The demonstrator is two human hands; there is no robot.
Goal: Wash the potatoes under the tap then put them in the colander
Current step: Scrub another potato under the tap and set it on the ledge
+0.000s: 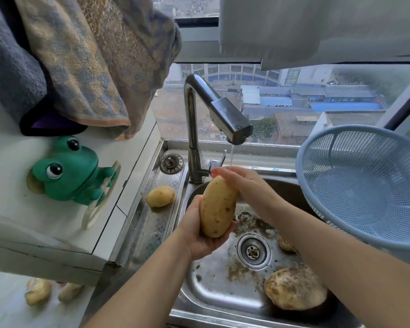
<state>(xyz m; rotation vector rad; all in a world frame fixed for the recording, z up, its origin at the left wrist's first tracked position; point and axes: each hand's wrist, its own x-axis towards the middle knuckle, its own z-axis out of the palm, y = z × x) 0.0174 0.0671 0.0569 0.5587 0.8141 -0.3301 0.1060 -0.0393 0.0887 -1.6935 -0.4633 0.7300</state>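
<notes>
A long clean potato [217, 207] stands nearly upright over the steel sink [213, 275]. My left hand [199, 233] cups it from below and behind, fingers curled round it. My right hand [244, 183] lies over the potato's top end, under the thin stream from the tap [232, 125]. A dirty round potato [294, 288] lies in the sink at the front right. A smaller one [285, 244] shows beside my right forearm. Another clean potato [160, 196] rests on the sink's left ledge. The blue colander [365, 183] sits empty at the right.
Dirt is scattered round the drain [253, 250]. A loose sink strainer [171, 162] lies behind the ledge. A green frog holder [69, 171] is stuck to the left wall, with towels [85, 67] hanging above. Several potatoes [38, 291] lie low at the left.
</notes>
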